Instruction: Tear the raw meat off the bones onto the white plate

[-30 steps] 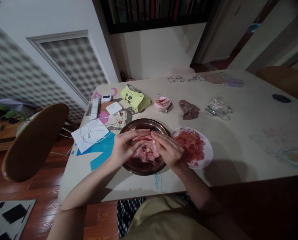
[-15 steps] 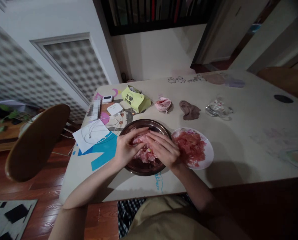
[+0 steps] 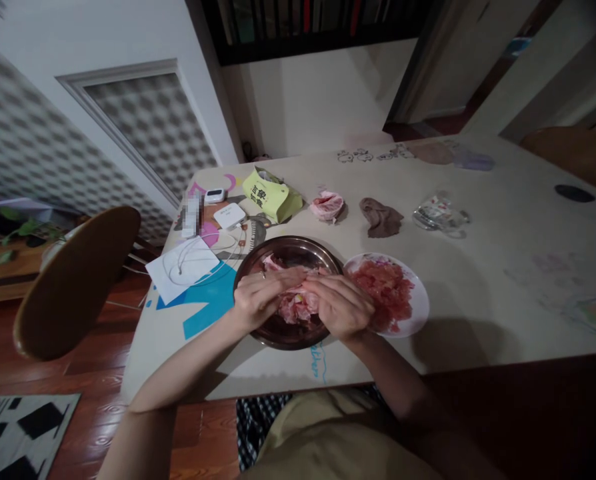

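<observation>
Both hands meet over a shiny metal basin [image 3: 288, 345], which holds pale pink membrane scraps [image 3: 298, 308] that look like pomelo. My left hand [image 3: 261, 297] is closed, its fingers bent over a pinkish pomelo piece that they largely hide. Close against it, my right hand [image 3: 341, 303] is closed on the same piece, fingertips nearly touching the left ones. Right of the basin, a white plate [image 3: 419, 310] carries a heap of red pomelo flesh [image 3: 382, 290]. Behind the basin sits a part-peeled chunk of pomelo [image 3: 327, 207] with pink pith.
A yellow-green packet [image 3: 273, 197], a brown cloth [image 3: 381, 219] and a clear plastic bundle [image 3: 439, 215] lie farther back. To the left are a white box-shaped device [image 3: 229, 215], a cable and a white sheet [image 3: 183, 270]. A wooden chair [image 3: 78, 280] stands beyond the table's left edge.
My left hand has turned over, from thumb and fingers spread around the piece to knuckles up with fingers curled in. My right hand has shifted slightly right, its fingers more bent.
</observation>
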A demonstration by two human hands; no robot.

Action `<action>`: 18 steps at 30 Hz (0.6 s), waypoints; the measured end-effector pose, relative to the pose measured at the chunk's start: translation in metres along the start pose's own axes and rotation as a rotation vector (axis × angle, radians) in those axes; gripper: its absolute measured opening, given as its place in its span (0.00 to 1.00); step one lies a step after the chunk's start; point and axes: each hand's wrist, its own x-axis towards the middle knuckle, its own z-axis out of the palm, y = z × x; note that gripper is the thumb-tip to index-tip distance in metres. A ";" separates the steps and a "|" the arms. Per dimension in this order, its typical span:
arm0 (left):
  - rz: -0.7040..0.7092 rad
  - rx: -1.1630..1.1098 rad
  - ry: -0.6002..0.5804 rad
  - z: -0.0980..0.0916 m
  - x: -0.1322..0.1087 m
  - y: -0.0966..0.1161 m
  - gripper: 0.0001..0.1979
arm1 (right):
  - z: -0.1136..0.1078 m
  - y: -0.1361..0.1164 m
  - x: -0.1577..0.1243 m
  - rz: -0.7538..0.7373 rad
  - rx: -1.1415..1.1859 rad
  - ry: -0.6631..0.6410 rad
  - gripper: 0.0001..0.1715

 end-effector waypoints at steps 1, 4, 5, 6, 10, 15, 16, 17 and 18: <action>0.030 -0.007 -0.014 -0.001 0.001 -0.001 0.19 | 0.000 0.000 0.000 0.019 0.006 0.006 0.20; 0.029 -0.007 -0.002 -0.001 0.001 0.000 0.22 | 0.000 -0.001 0.001 0.042 0.044 0.008 0.22; -0.005 -0.003 0.016 -0.001 0.000 0.001 0.22 | 0.001 -0.001 0.002 0.037 0.057 0.000 0.22; -0.052 0.006 0.030 0.000 0.000 0.003 0.22 | 0.002 0.000 0.002 0.023 0.061 -0.015 0.22; -0.163 0.076 0.042 0.001 -0.003 0.008 0.22 | 0.002 0.003 -0.003 -0.087 -0.019 -0.102 0.28; -0.031 0.046 0.000 0.000 -0.006 0.005 0.22 | -0.006 0.007 -0.011 -0.168 -0.056 -0.170 0.25; 0.000 0.038 -0.012 -0.001 -0.005 0.004 0.22 | -0.008 0.006 -0.011 -0.175 -0.034 -0.174 0.24; 0.030 0.030 -0.027 -0.001 -0.005 0.002 0.21 | -0.009 0.006 -0.009 -0.179 -0.011 -0.171 0.23; 0.052 0.020 -0.038 -0.001 -0.005 0.001 0.20 | -0.010 0.005 -0.007 -0.181 0.006 -0.166 0.22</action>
